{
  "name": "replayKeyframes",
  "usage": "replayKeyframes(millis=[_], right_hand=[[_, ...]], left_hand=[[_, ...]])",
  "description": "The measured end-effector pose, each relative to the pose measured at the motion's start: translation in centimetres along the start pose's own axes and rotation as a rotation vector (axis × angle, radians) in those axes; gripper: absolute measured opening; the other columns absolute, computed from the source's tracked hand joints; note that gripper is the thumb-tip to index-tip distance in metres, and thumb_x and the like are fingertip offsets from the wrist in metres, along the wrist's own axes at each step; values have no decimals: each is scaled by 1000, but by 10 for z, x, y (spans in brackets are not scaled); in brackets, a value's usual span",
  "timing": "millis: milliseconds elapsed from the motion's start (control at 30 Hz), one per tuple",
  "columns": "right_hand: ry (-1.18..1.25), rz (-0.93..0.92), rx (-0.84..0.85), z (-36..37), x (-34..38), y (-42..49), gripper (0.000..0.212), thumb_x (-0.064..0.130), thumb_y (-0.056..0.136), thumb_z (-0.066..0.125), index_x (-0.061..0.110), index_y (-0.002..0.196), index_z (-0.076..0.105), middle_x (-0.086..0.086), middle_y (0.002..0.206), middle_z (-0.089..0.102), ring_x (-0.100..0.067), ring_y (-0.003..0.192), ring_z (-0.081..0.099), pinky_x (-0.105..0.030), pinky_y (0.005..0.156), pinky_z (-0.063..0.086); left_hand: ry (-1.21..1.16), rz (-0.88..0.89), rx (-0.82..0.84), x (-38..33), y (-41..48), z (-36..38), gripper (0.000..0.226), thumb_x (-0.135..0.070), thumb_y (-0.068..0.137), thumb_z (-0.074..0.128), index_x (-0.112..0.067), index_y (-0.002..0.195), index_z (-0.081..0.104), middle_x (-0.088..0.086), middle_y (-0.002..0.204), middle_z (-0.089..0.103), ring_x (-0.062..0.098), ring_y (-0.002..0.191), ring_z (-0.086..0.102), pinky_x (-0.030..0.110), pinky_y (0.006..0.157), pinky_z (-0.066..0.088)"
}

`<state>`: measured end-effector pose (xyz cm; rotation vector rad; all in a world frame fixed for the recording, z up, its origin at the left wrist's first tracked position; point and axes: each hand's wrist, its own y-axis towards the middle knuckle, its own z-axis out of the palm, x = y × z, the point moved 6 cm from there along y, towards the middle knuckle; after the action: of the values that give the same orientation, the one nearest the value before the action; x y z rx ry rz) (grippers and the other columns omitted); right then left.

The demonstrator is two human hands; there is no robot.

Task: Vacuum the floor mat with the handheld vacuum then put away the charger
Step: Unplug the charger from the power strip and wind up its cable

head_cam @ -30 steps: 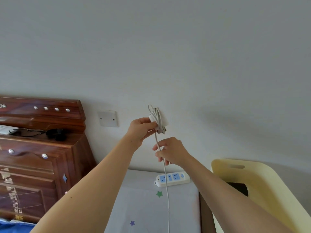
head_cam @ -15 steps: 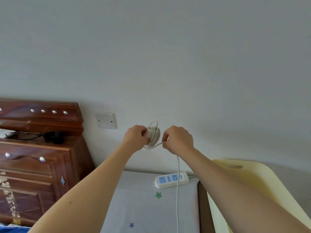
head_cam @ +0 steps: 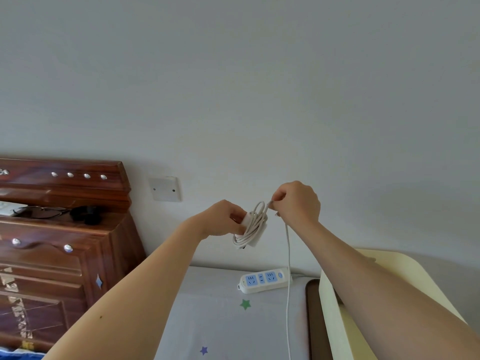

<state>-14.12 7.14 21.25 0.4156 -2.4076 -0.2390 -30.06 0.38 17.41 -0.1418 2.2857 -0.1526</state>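
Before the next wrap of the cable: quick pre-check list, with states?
1. Left hand holds the charger firmly: ok.
2. Right hand fingers pinch the cable: ok.
3. Existing loops sit tidy on the charger: ok.
4. Loose cable hangs clear of the power strip: cannot tell, it crosses in front of it.
5. Free end of the cable in sight: not ok, it runs out of frame.

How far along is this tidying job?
Done: several loops of cable already sit around the charger, held in the left hand. In hand: the right hand guides the cable. Left: a long tail hangs down past the power strip, then stowing. The vacuum is not in view.
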Motion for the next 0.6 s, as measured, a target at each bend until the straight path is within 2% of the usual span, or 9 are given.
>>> replayKeyframes(millis=[67,200,300,333,433,500,600], right_hand=[[84,28,11,-2,-6,-3,6,21,82,75,21,76,74,6,73,73,-12,61,71,-26,62,53],[190,42,69,1,-9,-6,17,17,85,68,24,71,73,13,57,64,-3,51,64,-21,52,45],[326,73,123,5,-9,-7,20,10,86,65,22,72,73,10,60,66,-8,52,65,-34,63,57],[357,83,147,7,-10,-9,19,10,87,64,17,73,74,7,61,66,-9,52,65,-35,65,57],[361,103,236,19,-16,-18,18,8,88,63,8,75,74,-3,62,70,-11,52,67,-28,59,54],[349,107,310,33,-18,-25,15,9,86,65,9,74,73,-5,68,73,-17,55,70,-23,53,52],[333,63,415,47,-12,-32,6,18,85,71,14,80,71,-1,73,75,-14,49,67,-17,44,47]], left_hand=[[-140,16,46,-5,-2,2,28,-4,83,66,-9,110,70,4,101,72,13,93,65,19,80,51],[-384,31,184,-16,-9,7,29,4,87,60,-3,114,66,10,110,69,18,101,65,24,91,53],[-519,42,252,-22,-13,9,35,8,89,55,3,123,59,18,122,64,24,110,62,26,92,53],[-570,47,254,-23,-13,9,36,9,89,54,4,125,57,18,123,63,25,110,62,27,93,53],[-707,72,213,-27,-13,5,32,11,90,51,3,120,59,18,117,65,25,105,64,29,93,53],[-767,80,164,-29,-12,1,26,9,91,49,2,113,62,15,107,68,23,99,66,29,92,54],[-818,61,83,-30,-10,-2,19,6,92,50,3,105,64,13,97,69,20,90,68,27,86,57]])
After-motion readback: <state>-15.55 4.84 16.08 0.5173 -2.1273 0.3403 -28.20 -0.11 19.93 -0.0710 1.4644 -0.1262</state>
